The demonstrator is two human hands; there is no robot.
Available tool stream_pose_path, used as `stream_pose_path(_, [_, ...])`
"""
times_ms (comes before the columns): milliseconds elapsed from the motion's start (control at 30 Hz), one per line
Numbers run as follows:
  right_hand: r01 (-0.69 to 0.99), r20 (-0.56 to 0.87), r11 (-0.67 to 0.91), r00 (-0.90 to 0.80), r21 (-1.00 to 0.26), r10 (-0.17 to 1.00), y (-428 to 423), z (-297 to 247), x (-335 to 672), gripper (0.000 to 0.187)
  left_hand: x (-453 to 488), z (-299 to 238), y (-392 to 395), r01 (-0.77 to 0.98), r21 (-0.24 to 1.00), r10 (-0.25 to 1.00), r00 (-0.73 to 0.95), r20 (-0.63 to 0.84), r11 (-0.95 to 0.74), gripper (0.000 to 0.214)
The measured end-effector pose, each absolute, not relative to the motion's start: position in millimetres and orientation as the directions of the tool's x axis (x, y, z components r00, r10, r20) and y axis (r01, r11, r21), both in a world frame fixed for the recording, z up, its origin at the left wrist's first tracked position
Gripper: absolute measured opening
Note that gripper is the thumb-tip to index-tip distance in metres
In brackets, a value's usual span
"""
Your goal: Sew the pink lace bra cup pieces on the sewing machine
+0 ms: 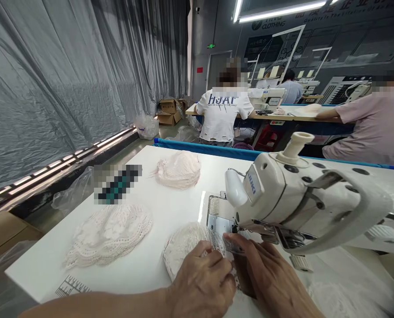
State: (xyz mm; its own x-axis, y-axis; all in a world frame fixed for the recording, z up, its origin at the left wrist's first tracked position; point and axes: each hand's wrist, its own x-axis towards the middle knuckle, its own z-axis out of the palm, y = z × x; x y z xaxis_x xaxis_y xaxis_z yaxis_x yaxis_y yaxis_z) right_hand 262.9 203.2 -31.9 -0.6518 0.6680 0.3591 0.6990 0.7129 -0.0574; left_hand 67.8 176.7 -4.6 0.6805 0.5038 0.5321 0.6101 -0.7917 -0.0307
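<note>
A white JUKI sewing machine (pixel 266 190) stands on the right, its needle area just beyond my hands. A white lace piece (pixel 183 245), rounded like a cup, lies left of the needle plate (pixel 218 223). My left hand (pixel 205 280) is closed, its bent fingers pinching the edge of that lace. Beside it, my right hand (pixel 271 276) lies with fingers stretched out close to the presser foot, over the work. What is under its palm is hidden. Farther left rests a stack of white lace pieces (pixel 111 234), with a pale pink stack (pixel 179 169) behind.
The white table (pixel 170 203) carries a printed ruler scale (pixel 71 286) near its front edge. A pixelated dark item (pixel 117 185) lies at its left edge. Blue cloth (pixel 206 148) edges the far side. Ahead, a person in a white shirt (pixel 225 112) sits at another table; cardboard boxes (pixel 170 112) stand behind.
</note>
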Motion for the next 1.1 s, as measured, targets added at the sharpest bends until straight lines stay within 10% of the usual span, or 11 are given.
stream_pose_path(1100, [0.577, 0.481, 0.817, -0.709, -0.027, 0.516, 174, -21, 286, 0.034, 74, 8, 182, 0.736, 0.048, 0.72, 0.644, 0.26, -0.676, 0.009])
